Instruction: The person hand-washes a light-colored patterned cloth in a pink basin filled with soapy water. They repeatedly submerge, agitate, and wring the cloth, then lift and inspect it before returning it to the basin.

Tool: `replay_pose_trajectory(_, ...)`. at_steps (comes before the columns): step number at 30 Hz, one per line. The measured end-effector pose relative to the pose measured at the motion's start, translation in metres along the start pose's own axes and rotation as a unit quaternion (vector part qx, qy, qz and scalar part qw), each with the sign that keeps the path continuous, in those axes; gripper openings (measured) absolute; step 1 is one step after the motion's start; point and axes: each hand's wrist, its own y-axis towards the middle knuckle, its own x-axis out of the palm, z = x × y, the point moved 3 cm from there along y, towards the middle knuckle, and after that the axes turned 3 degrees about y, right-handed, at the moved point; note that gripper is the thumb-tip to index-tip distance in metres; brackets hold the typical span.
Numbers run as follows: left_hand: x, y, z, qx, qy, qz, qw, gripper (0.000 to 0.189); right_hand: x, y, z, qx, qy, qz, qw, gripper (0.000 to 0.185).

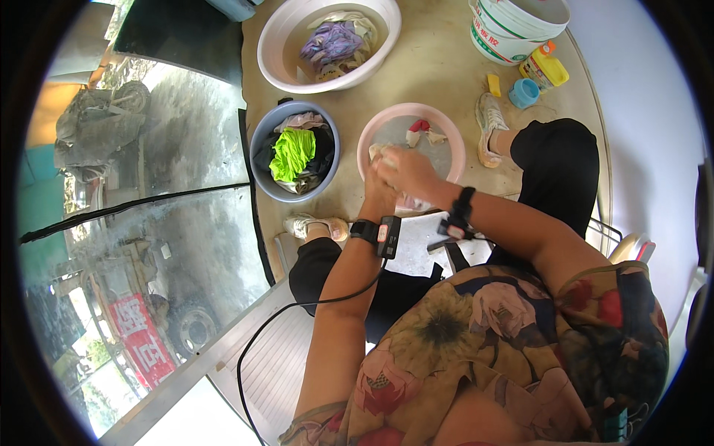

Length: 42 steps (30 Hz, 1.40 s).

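Observation:
Both my hands meet over the left part of a pink plastic basin (pixel 458 131) that holds cloudy water. My left hand (pixel 381 187) and my right hand (pixel 408 170) are pressed together around a pale wet cloth (pixel 381 149), part of which shows above the fingers. A small red and white cloth item (pixel 418 132) lies in the water beyond my hands. More pale pinkish cloth (pixel 414 203) shows at the basin's near side, partly behind my right wrist. My fingers hide most of the held cloth.
A blue-grey basin (pixel 336 161) of clothes, with a bright green garment (pixel 293 154) on top, stands left. Beyond is a large white basin (pixel 266 53) of soaking laundry. A white bucket (pixel 505 33), yellow container (pixel 544 68) and blue tub (pixel 524 93) stand at the upper right. A cable hangs from my left wrist.

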Motion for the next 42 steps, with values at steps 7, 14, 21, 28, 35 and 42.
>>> replay_pose_trajectory(7, -0.009, 0.008, -0.015, -0.133, -0.232, 0.018, 0.963, 0.049, 0.03, -0.005, 0.011, -0.045, 0.011, 0.042, 0.998, 0.041)
replay_pose_trajectory(14, 0.011, -0.008, -0.015, -0.155, -0.203, 0.093, 0.962, 0.036, 0.011, 0.01, 0.017, 0.017, -0.047, 0.083, 0.995, 0.035)
replay_pose_trajectory(21, -0.001, -0.002, 0.005, -0.057, -0.126, 0.062, 0.988, 0.034, 0.028, -0.014, 0.023, -0.049, -0.029, -0.029, 0.998, 0.033)
replay_pose_trajectory(28, -0.005, 0.024, 0.006, 0.019, -0.218, 0.064, 0.974, 0.045, 0.015, -0.006, 0.053, -0.026, 0.098, 0.03, 0.994, 0.025)
replay_pose_trajectory(35, -0.007, 0.021, 0.01, -0.036, -0.404, -0.169, 0.898, 0.047, 0.027, 0.005, 0.051, -0.124, 0.071, 0.118, 0.983, 0.049)
replay_pose_trajectory(42, -0.024, 0.031, -0.016, -0.114, -0.205, 0.138, 0.962, 0.046, 0.026, 0.012, 0.048, -0.079, 0.093, 0.063, 0.99, 0.037)
